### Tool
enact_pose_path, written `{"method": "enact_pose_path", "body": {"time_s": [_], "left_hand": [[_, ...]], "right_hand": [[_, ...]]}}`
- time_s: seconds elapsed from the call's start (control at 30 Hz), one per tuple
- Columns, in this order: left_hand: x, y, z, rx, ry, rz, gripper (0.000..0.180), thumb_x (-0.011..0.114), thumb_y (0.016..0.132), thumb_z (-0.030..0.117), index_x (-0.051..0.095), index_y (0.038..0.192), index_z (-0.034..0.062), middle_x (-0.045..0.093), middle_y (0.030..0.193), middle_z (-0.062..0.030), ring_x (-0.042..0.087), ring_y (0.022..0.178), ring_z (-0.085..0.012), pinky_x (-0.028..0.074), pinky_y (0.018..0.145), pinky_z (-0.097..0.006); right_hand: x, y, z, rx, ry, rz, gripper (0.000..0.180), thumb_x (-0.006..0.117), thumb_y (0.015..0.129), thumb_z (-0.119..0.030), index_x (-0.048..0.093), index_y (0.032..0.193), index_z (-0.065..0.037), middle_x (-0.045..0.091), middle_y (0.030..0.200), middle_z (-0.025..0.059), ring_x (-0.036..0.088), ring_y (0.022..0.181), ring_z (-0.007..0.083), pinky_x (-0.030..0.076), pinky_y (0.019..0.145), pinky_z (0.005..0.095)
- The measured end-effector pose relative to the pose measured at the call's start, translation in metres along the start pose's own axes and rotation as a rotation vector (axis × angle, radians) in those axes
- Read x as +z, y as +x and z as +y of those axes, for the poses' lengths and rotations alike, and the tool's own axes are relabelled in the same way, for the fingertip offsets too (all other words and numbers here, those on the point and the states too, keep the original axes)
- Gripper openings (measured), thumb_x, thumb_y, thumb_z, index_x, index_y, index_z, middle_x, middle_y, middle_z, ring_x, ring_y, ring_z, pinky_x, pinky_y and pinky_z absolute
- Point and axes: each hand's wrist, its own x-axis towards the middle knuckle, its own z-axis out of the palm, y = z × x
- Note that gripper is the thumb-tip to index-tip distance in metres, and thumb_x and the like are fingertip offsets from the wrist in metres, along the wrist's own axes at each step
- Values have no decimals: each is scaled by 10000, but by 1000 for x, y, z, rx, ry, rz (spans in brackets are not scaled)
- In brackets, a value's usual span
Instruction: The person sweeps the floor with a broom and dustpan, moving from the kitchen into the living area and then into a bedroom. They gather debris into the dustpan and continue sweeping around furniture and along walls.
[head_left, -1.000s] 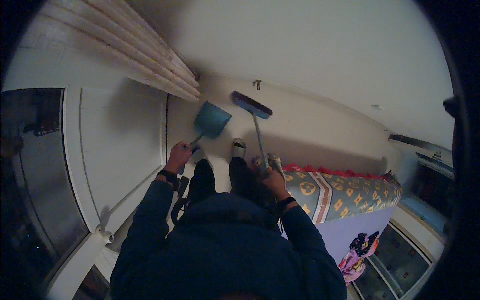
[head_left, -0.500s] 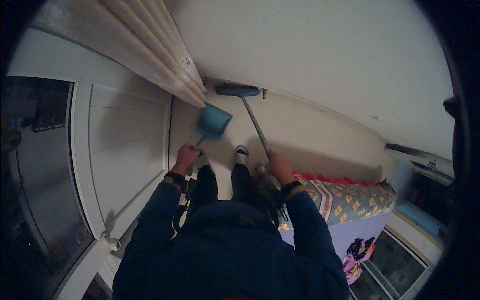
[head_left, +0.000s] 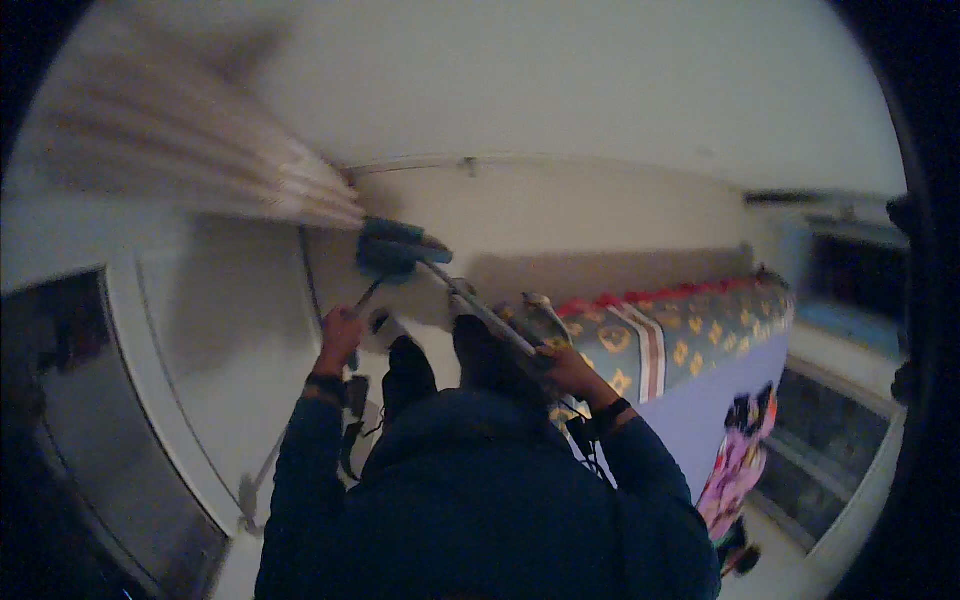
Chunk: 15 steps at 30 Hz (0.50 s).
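Both tools meet low at the far wall: left hand (head_left: 340, 328) grips the dustpan (head_left: 385, 262), right hand (head_left: 563, 366) clasps the broom (head_left: 405, 237) handle. Sweeping looks under way, though any dirt is too blurred to tell.

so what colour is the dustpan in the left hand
Teal blue, seen in the head view: the plastic dustpan held by the left hand.

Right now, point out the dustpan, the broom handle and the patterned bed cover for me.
dustpan (head_left: 385, 258), head view, on its teal pan body.
broom handle (head_left: 490, 320), head view, mid-shaft above the right hand.
patterned bed cover (head_left: 690, 335), head view, on its top surface with gold motifs.
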Motion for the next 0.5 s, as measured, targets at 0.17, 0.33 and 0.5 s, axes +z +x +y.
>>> {"method": "enact_pose_path", "body": {"time_s": [0.17,0.33,0.5], "left_hand": [[-33,-23,2,172,48,-154,193,613,713,59,570,899,29,587,712,-78,553,511,-164,453,429,-309],[-36,-46,9,-75,72,-212,212,596,661,23,568,870,-2,585,694,-99,579,478,-206,487,443,-322],[-31,-55,9,100,16,-254,203,604,635,1,557,832,8,573,648,-97,583,478,-204,485,436,-326]], "right_hand": [[6,-55,20,174,49,87,426,596,697,-95,601,1121,-57,656,841,166,621,719,242,477,684,351],[10,-65,47,19,118,257,470,566,680,-75,594,1149,-75,643,751,158,600,530,208,484,518,323],[10,-61,69,146,147,397,427,549,682,-85,605,1103,-43,621,659,140,593,502,214,489,511,328]]}}
